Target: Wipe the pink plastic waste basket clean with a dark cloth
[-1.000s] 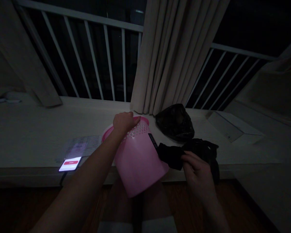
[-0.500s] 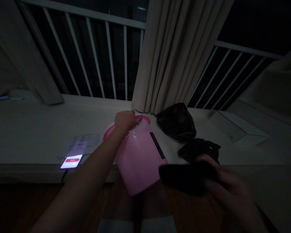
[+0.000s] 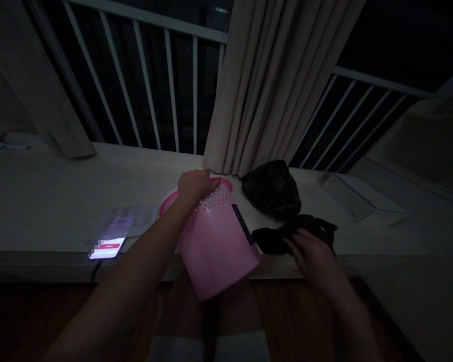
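A pink basket (image 3: 219, 246) with a honeycomb-patterned band near its rim leans over the front edge of the ledge. My left hand (image 3: 197, 187) is closed on its rim. To the right, my right hand (image 3: 305, 246) pinches a dark, soft-looking item (image 3: 270, 240), whose exact kind I cannot make out. That item overlaps a crumpled black bag (image 3: 320, 227) on the ledge. Behind them lies a larger, bulging black bag (image 3: 272, 190), beside the basket.
On the white ledge (image 3: 60, 201), a lit phone (image 3: 107, 248) with a cable lies by some papers (image 3: 136, 221). A pale box (image 3: 362, 198) stands at the right. Behind hang beige curtains (image 3: 264, 90) before white railings (image 3: 166, 90).
My right hand has moved up and left with the dark item, from in front of the ledge to over the smaller black bag. My left hand and the basket have barely moved.
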`<state>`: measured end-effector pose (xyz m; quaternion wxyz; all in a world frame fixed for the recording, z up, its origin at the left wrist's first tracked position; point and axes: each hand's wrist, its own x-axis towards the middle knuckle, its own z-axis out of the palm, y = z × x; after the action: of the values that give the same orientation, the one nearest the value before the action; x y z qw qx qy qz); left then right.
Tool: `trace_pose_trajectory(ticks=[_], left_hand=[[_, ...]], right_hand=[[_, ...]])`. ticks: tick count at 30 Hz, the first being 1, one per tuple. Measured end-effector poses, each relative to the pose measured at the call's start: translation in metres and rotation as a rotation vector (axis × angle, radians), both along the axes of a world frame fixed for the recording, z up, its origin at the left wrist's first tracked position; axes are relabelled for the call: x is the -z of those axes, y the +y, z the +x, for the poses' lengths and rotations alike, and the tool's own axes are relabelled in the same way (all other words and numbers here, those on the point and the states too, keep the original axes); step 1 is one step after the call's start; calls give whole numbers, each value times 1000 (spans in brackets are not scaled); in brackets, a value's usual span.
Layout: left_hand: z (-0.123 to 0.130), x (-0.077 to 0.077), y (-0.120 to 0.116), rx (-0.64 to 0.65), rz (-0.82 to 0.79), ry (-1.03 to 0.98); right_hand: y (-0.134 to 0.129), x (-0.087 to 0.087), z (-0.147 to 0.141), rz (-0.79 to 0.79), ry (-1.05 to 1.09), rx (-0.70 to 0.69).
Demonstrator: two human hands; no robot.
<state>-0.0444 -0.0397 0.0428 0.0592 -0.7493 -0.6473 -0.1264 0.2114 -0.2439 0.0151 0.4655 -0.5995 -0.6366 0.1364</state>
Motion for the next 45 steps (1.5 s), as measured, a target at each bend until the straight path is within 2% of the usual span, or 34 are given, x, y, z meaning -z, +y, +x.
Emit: trace_pose_trajectory(ticks=[3, 5, 11, 15, 20, 24, 28, 30, 32, 34, 36, 38, 41, 45], left_hand=[[-1, 0, 0, 8, -11, -3], [-1, 1, 0, 20, 6, -20], [-2, 3, 1, 21, 14, -40], [-2, 3, 0, 10, 29, -31], [-2, 3, 1, 11, -1, -29], [-2, 4, 1, 25, 4, -48], [-2, 4, 1, 27, 7, -52], [-2, 3, 1, 23, 9, -42], [-1, 3, 1, 26, 6, -31], [-1, 2, 0, 28, 3, -27], [-1, 2, -1, 23, 7, -27], [-1, 2, -1, 20, 16, -25], [-2, 2, 0, 27, 15, -20], [-1, 3, 1, 21, 8, -30]], right_hand=[[5, 0, -9, -73, -70, -125], [7, -2, -19, -67, -45, -158], [14, -7, -46, -92, 286, -262], [34, 4, -63, -105, 491, -311], [62, 25, -75, -88, 219, -230], [69, 35, -74, -106, 190, -204], [71, 38, -72, -125, 142, -72], [70, 37, -73, -60, 75, 31], [68, 36, -77, 78, -70, 98], [65, 38, -83, 193, -236, 47], [63, 41, -89, 213, -313, -74], [61, 47, -93, 181, -309, -147], [59, 55, -95, 108, -298, -173], [53, 56, -98, -12, -428, -221]])
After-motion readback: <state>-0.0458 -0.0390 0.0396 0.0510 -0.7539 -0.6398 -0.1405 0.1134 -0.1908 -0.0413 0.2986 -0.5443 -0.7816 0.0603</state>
